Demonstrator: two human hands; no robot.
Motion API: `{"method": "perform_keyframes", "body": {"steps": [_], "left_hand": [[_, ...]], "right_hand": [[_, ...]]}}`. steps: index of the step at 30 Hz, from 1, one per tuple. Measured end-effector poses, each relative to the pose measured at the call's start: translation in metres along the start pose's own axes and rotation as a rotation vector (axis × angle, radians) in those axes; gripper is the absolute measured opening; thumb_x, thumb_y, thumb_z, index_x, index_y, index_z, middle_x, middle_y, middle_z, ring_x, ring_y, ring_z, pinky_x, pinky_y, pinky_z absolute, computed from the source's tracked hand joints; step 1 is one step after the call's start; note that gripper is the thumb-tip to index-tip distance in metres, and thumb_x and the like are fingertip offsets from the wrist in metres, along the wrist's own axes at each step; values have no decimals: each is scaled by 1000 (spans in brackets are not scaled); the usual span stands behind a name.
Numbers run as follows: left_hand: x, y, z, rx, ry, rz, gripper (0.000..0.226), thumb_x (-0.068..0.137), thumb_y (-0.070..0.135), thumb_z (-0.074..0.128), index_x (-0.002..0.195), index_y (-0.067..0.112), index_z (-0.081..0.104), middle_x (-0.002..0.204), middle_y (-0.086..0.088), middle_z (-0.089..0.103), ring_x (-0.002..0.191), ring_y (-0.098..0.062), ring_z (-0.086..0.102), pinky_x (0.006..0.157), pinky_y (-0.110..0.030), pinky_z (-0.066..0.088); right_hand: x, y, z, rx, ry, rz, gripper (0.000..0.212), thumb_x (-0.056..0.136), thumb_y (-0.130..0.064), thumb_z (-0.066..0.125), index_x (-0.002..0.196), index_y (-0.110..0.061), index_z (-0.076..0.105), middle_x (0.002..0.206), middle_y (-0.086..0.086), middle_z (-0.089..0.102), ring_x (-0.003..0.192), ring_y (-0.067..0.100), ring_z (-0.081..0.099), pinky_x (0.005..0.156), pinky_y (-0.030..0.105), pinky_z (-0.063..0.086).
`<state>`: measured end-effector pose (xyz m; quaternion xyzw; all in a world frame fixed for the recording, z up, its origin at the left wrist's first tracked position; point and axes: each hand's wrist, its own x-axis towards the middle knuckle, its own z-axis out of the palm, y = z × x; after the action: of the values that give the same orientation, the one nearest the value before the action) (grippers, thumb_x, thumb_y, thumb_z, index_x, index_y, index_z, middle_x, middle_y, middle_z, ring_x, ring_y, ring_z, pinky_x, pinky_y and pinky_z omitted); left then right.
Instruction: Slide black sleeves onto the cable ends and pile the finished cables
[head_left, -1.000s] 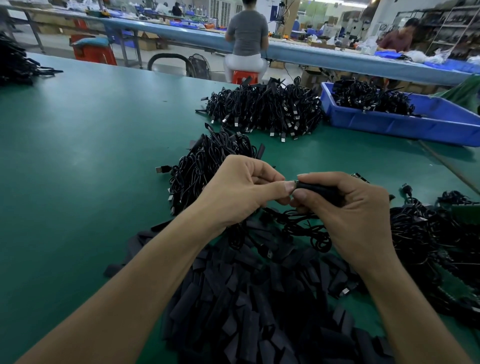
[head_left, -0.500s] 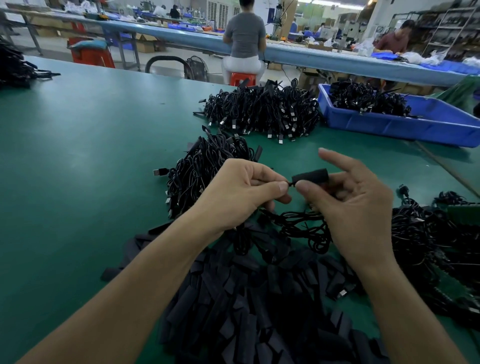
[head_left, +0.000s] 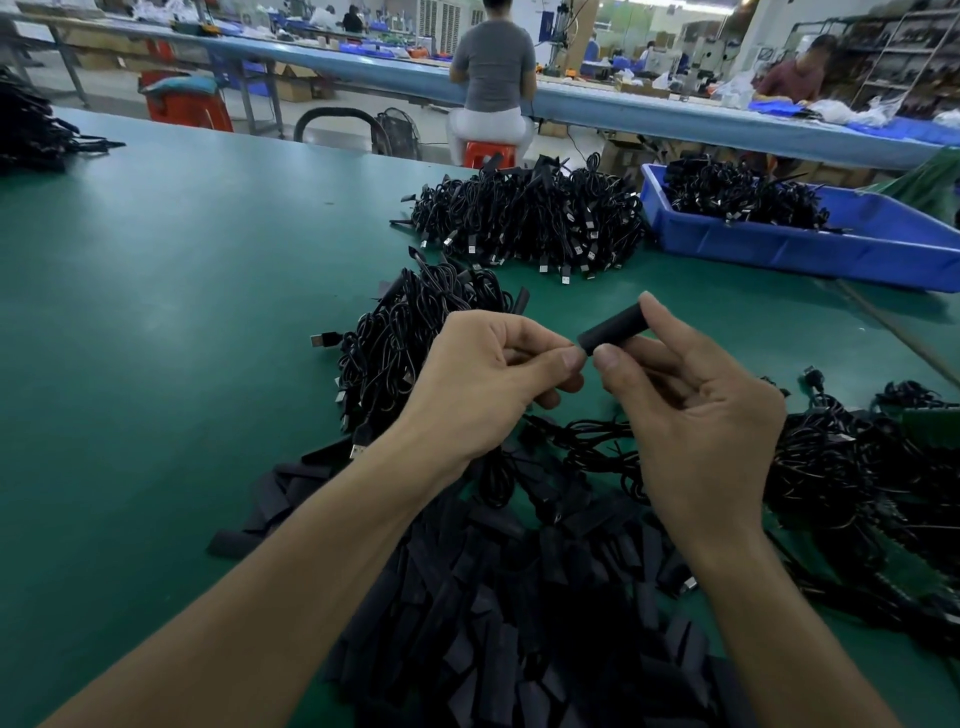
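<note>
Green table (head_left: 182, 312), mid-scene: right hand (head_left: 696, 415) pinches the black sleeve (head_left: 610, 330) between thumb and forefinger, while left hand (head_left: 488, 374), fingers curled, seems to pinch the cable (head_left: 597, 449) end at its mouth. Looks light and squashy, so I'd hold near the opening.

Item: one person, seen from the head camera; two hands and two forearms were in frame. The left hand (head_left: 483, 384) was bare, its left thumbnail (head_left: 572, 358) short and trimmed. The right hand (head_left: 696, 415) was likewise bare, its right thumbnail (head_left: 605, 356) short and rounded. The left forearm (head_left: 291, 571) and right forearm (head_left: 769, 623) were slender and uncovered from wrist to frame edge.
</note>
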<state>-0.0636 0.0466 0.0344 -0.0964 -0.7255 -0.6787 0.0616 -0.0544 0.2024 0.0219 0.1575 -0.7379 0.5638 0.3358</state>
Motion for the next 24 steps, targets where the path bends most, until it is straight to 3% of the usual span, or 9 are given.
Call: {"method": "perform_keyframes", "body": {"steps": [8, 14, 17, 19, 21, 24], "left_hand": [[-1, -1, 5, -94, -25, 18, 6, 90, 9, 73, 84, 10, 75, 77, -6, 77, 70, -13, 71, 63, -17, 54], [-3, 3, 4, 6, -52, 81, 1, 88, 16, 75, 89, 16, 74, 75, 3, 75, 67, -6, 67, 64, -18, 54], [-3, 3, 3, 86, -100, 62, 21, 81, 21, 83, 97, 22, 71, 85, 6, 75, 79, -6, 70, 79, -29, 61], [-1, 0, 0, 201, -152, 40, 31, 76, 26, 87, 101, 27, 69, 95, 8, 75, 87, -6, 70, 82, -28, 60], [0, -2, -3, 338, -176, 17, 33, 75, 32, 87, 102, 28, 69, 94, 13, 73, 82, -3, 69, 72, -23, 58], [1, -5, -3, 437, -159, 13, 26, 78, 37, 84, 97, 23, 73, 72, 22, 70, 59, 5, 63, 54, -10, 46]], "right_hand": [[2, -6, 1, 115, -38, 56, 43, 90, -12, 72, 130, -25, 61, 91, -13, 75, 82, 6, 74, 76, 21, 59], [10, -12, -4, 194, -48, 122, 33, 90, -10, 73, 109, -35, 63, 85, -8, 76, 75, 14, 73, 66, 27, 60], [13, -13, -7, 265, -33, 140, 33, 90, -6, 71, 106, -33, 60, 84, -2, 76, 75, 17, 74, 62, 25, 57], [16, -15, -11, 327, -2, 163, 33, 91, -3, 69, 107, -30, 58, 84, 2, 76, 75, 20, 74, 62, 24, 56], [19, -16, -14, 397, 32, 197, 31, 91, -1, 68, 106, -27, 58, 83, 5, 76, 75, 22, 74, 65, 26, 57], [22, -17, -17, 440, 69, 240, 28, 92, 0, 66, 104, -24, 57, 80, 6, 75, 76, 25, 75, 69, 30, 59]]}}
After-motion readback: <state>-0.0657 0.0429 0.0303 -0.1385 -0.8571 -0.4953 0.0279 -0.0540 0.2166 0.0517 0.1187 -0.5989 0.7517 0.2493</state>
